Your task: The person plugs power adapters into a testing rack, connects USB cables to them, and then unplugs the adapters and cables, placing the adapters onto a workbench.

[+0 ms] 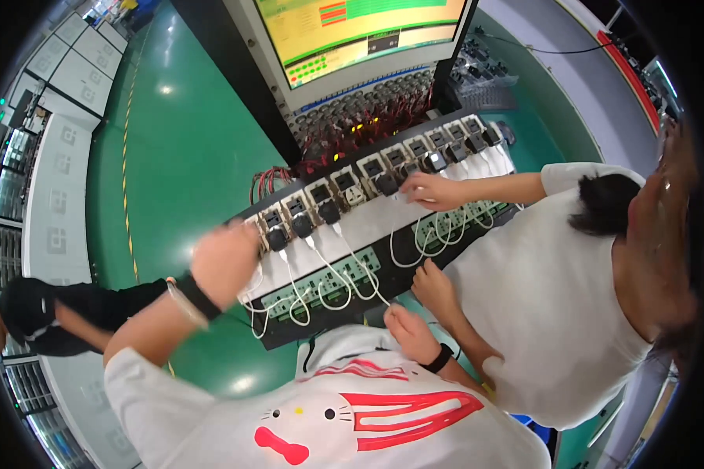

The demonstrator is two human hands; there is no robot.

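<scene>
My view is bright and evenly lit. At the top the screen [368, 31] glows yellow-green, its small details too soft for me to read. I see white glare spots on the glossy green floor [199, 125]. The left hand [227, 263] is badly blurred; the right hand [412, 334] looks sharper to me. Fisheye distortion curves the white panels [59, 184] at left, and black corners frame everything.

passage: above white strip [377, 225], mid-bench | in the way: white cables [287, 270], co-worker's forearm [508, 187], monitor [360, 39]
</scene>
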